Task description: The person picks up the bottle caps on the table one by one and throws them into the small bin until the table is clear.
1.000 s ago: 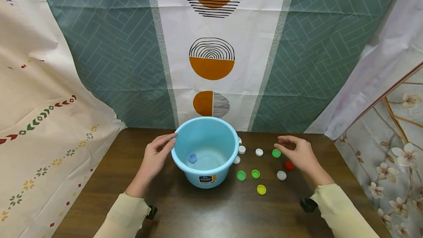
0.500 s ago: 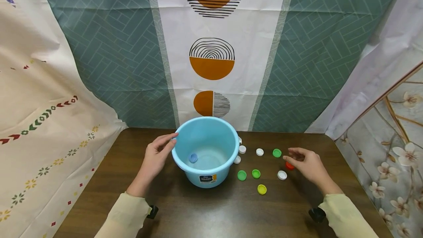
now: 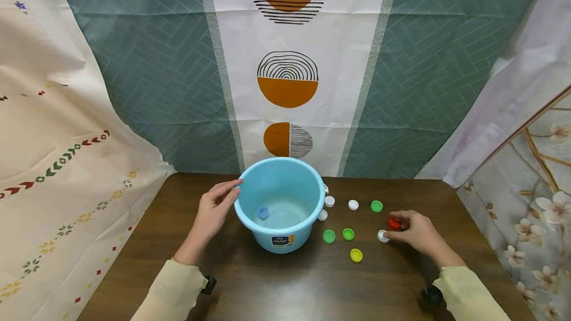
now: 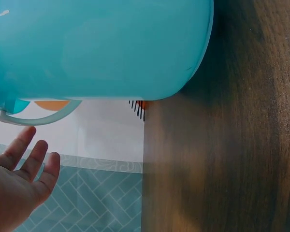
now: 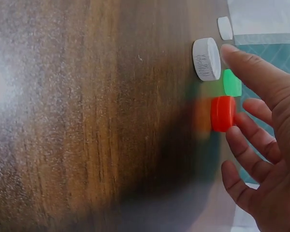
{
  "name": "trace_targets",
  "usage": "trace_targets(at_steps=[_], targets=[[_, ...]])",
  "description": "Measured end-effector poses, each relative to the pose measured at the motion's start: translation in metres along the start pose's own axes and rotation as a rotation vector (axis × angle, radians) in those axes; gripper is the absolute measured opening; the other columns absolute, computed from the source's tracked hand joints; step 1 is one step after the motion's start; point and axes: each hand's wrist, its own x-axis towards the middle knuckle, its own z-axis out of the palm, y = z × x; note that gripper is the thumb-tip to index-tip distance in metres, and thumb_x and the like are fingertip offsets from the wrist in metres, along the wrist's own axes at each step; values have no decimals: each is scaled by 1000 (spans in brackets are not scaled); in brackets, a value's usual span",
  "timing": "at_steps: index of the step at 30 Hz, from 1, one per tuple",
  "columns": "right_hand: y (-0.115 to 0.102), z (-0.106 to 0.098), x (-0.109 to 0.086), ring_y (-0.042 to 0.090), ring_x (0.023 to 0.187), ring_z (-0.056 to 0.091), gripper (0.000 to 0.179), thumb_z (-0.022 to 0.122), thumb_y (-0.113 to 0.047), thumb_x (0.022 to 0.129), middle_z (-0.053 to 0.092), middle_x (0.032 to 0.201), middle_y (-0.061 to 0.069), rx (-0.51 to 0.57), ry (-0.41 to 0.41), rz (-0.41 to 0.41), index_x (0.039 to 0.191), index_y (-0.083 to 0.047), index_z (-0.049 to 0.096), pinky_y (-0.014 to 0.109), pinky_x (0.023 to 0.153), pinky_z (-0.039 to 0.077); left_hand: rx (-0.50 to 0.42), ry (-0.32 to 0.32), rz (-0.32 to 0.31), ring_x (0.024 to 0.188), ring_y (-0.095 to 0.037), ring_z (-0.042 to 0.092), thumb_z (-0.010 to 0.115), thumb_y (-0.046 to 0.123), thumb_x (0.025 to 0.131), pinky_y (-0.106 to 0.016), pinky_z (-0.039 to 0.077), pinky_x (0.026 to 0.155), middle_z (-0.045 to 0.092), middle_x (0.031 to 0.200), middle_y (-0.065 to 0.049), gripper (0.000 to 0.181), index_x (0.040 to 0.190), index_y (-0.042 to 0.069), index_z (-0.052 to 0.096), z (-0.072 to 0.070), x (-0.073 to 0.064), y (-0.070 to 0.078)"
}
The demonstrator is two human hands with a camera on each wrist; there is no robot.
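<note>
In the head view, a light blue plastic bucket (image 3: 278, 227) stands on the table with a blue bottle cap (image 3: 263, 213) inside. My left hand (image 3: 214, 207) touches its left rim with the fingertips. The left wrist view shows several loosely extended fingers (image 4: 49, 174) below the bucket's pale handle (image 4: 43, 120). My right hand (image 3: 415, 234) is low over the table, thumb close to a white cap (image 3: 382, 236) and fingers beside a red cap (image 3: 394, 223). In the right wrist view, its fingers are spread, with the red cap (image 5: 223, 114) beside the fingertips; I cannot tell whether they touch.
Between bucket and right hand lie green caps (image 3: 329, 236), a yellow cap (image 3: 356, 255) and white caps (image 3: 353, 205). Another green cap (image 3: 376, 206) lies behind the red one. Patterned cloth (image 3: 285, 88) hangs behind the brown table (image 3: 276, 296).
My right hand has moved down and toward me, from near the rear green cap to the red and white caps. My left hand stays at the bucket rim.
</note>
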Motion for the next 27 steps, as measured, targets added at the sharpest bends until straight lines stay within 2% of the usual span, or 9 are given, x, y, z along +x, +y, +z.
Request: trace_targets(at_steps=[9,18,27], targets=[[2,0,1,27,92,60,60,87,-36,73,63,110,15,-16,30,-23,119,-1,68,46,79,53,-31,16,6,112,-23,56,63,13,97,-23,49,80,61,125,-16,30,124,1,66,1,0,-1],[9,-1,4,22,81,53,49,84,-27,78,60,99,10,-96,123,-49,116,-1,68,35,66,47,-36,11,-5,110,-23,56,64,14,97,-24,50,79,62,125,-15,30,124,0,67,0,1,0],[15,3,9,23,83,57,56,83,-32,78,61,104,16,-110,91,-7,119,2,66,42,71,51,-32,4,7,110,-22,57,63,11,97,-24,50,79,62,124,-17,30,124,0,66,0,1,-1]])
